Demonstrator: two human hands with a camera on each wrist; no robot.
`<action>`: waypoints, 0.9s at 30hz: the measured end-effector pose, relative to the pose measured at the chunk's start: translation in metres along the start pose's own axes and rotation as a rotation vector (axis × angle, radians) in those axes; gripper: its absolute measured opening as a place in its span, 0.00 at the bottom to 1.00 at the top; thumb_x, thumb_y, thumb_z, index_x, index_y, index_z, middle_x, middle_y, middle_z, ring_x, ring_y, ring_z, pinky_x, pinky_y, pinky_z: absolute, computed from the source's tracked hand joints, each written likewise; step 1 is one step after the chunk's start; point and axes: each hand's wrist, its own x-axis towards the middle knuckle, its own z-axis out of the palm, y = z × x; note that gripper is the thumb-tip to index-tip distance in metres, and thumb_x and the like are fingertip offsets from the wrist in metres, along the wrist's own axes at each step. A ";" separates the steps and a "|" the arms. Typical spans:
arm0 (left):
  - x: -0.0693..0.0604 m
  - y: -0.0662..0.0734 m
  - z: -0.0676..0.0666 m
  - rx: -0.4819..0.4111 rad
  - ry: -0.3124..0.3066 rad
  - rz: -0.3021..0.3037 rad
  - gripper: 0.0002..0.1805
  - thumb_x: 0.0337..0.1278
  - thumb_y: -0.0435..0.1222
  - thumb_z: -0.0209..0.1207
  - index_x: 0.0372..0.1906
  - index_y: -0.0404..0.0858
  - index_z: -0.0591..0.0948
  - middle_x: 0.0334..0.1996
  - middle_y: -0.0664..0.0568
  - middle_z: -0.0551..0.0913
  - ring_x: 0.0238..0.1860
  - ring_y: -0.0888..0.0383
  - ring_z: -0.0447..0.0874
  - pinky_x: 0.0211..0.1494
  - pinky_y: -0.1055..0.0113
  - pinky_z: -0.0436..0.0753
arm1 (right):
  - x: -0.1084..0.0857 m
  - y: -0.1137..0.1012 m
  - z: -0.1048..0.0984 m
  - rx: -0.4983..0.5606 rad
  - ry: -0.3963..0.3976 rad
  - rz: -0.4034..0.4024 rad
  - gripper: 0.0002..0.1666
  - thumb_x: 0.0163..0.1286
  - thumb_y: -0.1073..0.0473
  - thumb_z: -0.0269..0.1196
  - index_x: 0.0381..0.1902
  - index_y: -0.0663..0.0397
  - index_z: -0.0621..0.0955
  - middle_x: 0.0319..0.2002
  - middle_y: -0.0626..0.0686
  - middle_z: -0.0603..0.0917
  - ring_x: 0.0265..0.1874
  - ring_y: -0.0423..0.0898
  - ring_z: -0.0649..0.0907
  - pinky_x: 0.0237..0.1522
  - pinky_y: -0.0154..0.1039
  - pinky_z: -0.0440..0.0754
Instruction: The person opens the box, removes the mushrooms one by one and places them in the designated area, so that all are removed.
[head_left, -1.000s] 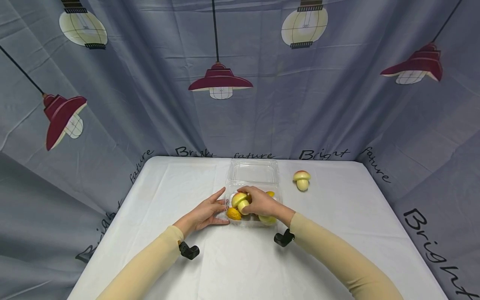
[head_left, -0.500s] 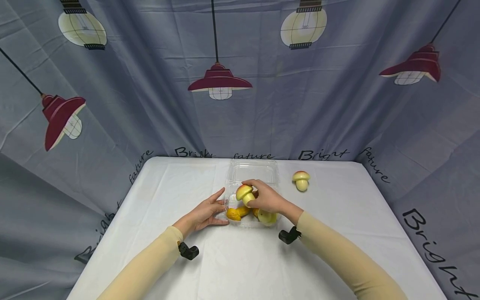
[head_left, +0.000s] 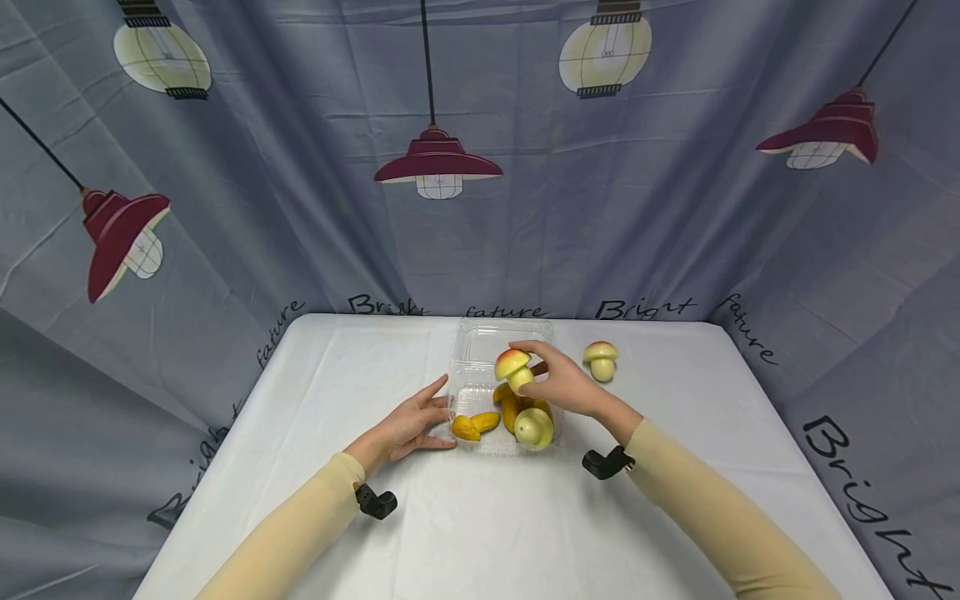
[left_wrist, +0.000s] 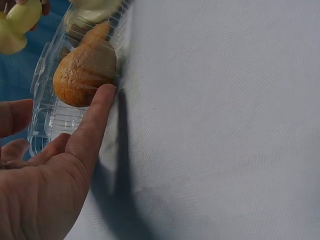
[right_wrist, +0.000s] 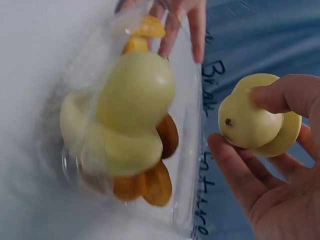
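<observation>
My right hand (head_left: 570, 383) holds a toy mushroom (head_left: 514, 367) with a yellow-and-red cap and pale stem, lifted above a clear plastic box (head_left: 472, 400). In the right wrist view, thumb and fingers pinch this mushroom (right_wrist: 250, 117) at its stem. My left hand (head_left: 411, 423) has its fingers spread, with fingertips against the box's left side. Inside the box lie another pale yellow mushroom (head_left: 533, 428) at the front right and several orange pieces (head_left: 467, 427). The left wrist view shows one orange, mushroom-like piece (left_wrist: 85, 75) through the box wall, beside a fingertip.
The box's clear lid (head_left: 498, 340) lies folded back behind it. A further toy mushroom (head_left: 601, 360) stands on the white tablecloth (head_left: 480, 525), right of the box. A grey-blue curtain (head_left: 480, 250) printed with lamps hangs behind the table.
My right hand has raised the mushroom out of the box's left part and carried it right and away from me. Orange pieces beneath have come into sight. My left hand stays in place.
</observation>
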 end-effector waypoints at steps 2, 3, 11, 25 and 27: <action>0.000 0.000 0.000 0.001 -0.002 0.003 0.42 0.77 0.26 0.49 0.84 0.59 0.48 0.81 0.35 0.43 0.73 0.33 0.61 0.55 0.44 0.85 | -0.003 0.002 -0.006 0.012 0.011 0.001 0.42 0.66 0.61 0.69 0.76 0.36 0.68 0.74 0.51 0.66 0.57 0.58 0.78 0.51 0.49 0.84; 0.000 0.000 -0.001 0.000 -0.003 0.004 0.42 0.77 0.26 0.49 0.84 0.59 0.48 0.81 0.35 0.43 0.73 0.33 0.61 0.55 0.44 0.85 | -0.004 0.004 -0.009 0.019 0.016 0.008 0.42 0.67 0.61 0.69 0.76 0.35 0.68 0.74 0.50 0.66 0.57 0.58 0.78 0.50 0.49 0.84; -0.002 0.001 -0.001 -0.020 -0.026 0.004 0.43 0.76 0.26 0.49 0.84 0.59 0.48 0.81 0.34 0.42 0.72 0.33 0.63 0.56 0.43 0.84 | -0.014 0.014 -0.034 0.021 0.063 0.047 0.43 0.68 0.59 0.70 0.77 0.36 0.67 0.73 0.52 0.67 0.60 0.58 0.77 0.51 0.49 0.83; -0.001 0.000 -0.002 -0.015 -0.032 0.001 0.42 0.76 0.27 0.50 0.84 0.59 0.49 0.80 0.32 0.45 0.70 0.35 0.68 0.55 0.45 0.85 | -0.032 0.030 -0.076 0.127 0.161 0.098 0.47 0.67 0.62 0.70 0.80 0.43 0.63 0.69 0.58 0.69 0.57 0.60 0.76 0.46 0.52 0.84; -0.001 0.000 -0.002 -0.013 -0.028 0.000 0.42 0.77 0.27 0.50 0.84 0.59 0.49 0.80 0.32 0.45 0.69 0.35 0.68 0.56 0.45 0.85 | -0.034 0.032 -0.080 0.144 0.171 0.107 0.47 0.67 0.62 0.70 0.80 0.44 0.62 0.71 0.58 0.68 0.59 0.60 0.76 0.49 0.49 0.85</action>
